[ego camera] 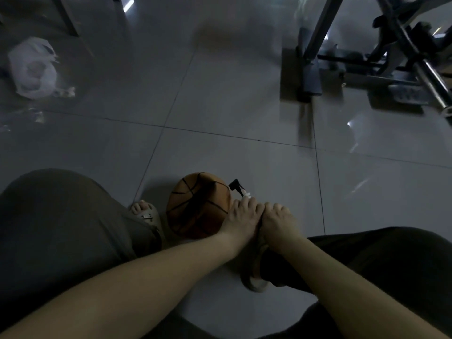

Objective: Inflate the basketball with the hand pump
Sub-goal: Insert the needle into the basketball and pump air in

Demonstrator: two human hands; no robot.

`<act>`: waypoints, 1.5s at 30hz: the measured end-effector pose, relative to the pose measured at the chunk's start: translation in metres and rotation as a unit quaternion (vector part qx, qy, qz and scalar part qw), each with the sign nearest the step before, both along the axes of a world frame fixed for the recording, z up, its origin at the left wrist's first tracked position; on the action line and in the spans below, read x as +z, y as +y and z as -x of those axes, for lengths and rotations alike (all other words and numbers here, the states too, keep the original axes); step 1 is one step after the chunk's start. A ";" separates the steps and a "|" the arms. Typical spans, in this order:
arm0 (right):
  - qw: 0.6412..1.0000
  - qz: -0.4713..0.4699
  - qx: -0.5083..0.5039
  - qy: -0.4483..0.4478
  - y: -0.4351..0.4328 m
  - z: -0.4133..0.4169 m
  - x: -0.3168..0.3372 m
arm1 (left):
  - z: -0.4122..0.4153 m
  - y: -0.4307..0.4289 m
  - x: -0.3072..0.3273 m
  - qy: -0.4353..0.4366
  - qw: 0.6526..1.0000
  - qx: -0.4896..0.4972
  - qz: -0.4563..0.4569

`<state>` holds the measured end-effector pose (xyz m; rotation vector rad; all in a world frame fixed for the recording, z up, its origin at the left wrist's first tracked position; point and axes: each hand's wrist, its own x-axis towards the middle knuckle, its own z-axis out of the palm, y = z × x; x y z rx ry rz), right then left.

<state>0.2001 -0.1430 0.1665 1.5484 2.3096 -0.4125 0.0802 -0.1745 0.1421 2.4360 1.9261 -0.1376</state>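
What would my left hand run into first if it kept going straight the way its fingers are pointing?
The left hand would meet the black angled pump nozzle with a white collar first; its fingertips seem to touch the collar. Beyond lies grey tiled floor, though depth is unclear.

The basketball [195,206], low at centre, is orange-brown, crossed by thin black seam lines. At its 2 o'clock the visible end of the hand pump [235,185] is black, with a short white piece where it meets the fingers. The floor [220,106] is glossy grey tile, ruled by thin dark grout lines and flecked with pale reflections. At 10 o'clock a plastic bag [31,67] is white and translucent. The trousers [61,228] at 8 o'clock are dark olive-grey. The sandal [149,216] just at the ball's 9 o'clock is pale beige. At 2 o'clock a metal frame [315,40] is dark grey and black.
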 end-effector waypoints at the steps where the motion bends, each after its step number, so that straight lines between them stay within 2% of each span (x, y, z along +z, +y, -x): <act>1: 1.000 0.010 -0.012 0.023 0.000 0.000 0.006 | 0.002 0.003 0.001 -0.003 1.000 -0.009 0.028; 4: 0.991 -0.023 -0.076 0.109 0.004 0.005 0.036 | 0.007 0.015 0.022 -0.015 1.000 -0.009 -0.017; 7: 0.972 -0.142 -0.066 0.178 0.013 0.003 0.073 | 0.011 0.030 0.073 -0.110 0.985 -0.037 -0.130; 9: 0.946 -0.231 -0.055 0.221 0.020 -0.004 0.091 | 0.012 0.042 0.105 -0.143 0.965 -0.063 -0.210; 11: 0.936 -0.264 -0.055 0.227 0.023 -0.006 0.093 | 0.015 0.044 0.112 -0.148 0.963 -0.058 -0.216; 15: 0.974 -0.193 -0.020 0.117 0.020 0.005 0.056 | 0.021 0.023 0.069 -0.096 0.983 0.015 -0.153; 19: 0.989 -0.143 0.020 0.042 0.015 0.007 0.018 | 0.017 0.008 0.026 -0.044 0.992 0.031 -0.116; 24: 0.999 -0.043 -0.017 0.002 0.005 0.004 0.000 | 0.008 0.004 -0.008 -0.023 0.999 -0.005 -0.034; 28: 0.999 0.022 -0.024 0.030 0.001 0.002 0.010 | 0.008 0.004 0.005 -0.017 0.999 -0.018 0.035; 31: 0.991 -0.005 -0.077 0.111 -0.001 0.005 0.036 | 0.014 0.010 0.036 -0.082 0.997 -0.009 0.004; 35: 0.949 -0.208 -0.091 0.217 0.013 0.002 0.087 | 0.022 0.039 0.093 -0.154 0.972 -0.027 -0.177; 37: 0.931 -0.264 -0.093 0.235 0.020 -0.004 0.095 | 0.023 0.046 0.107 -0.159 0.964 -0.048 -0.206; 39: 0.939 -0.250 -0.096 0.214 0.021 -0.003 0.086 | 0.022 0.041 0.101 -0.161 0.968 -0.041 -0.190; 42: 0.973 -0.185 -0.066 0.125 0.013 0.007 0.052 | 0.020 0.023 0.061 -0.125 0.981 0.001 -0.147; 45: 0.985 -0.146 -0.047 0.082 0.008 0.011 0.032 | 0.018 0.016 0.037 -0.129 0.985 0.031 -0.110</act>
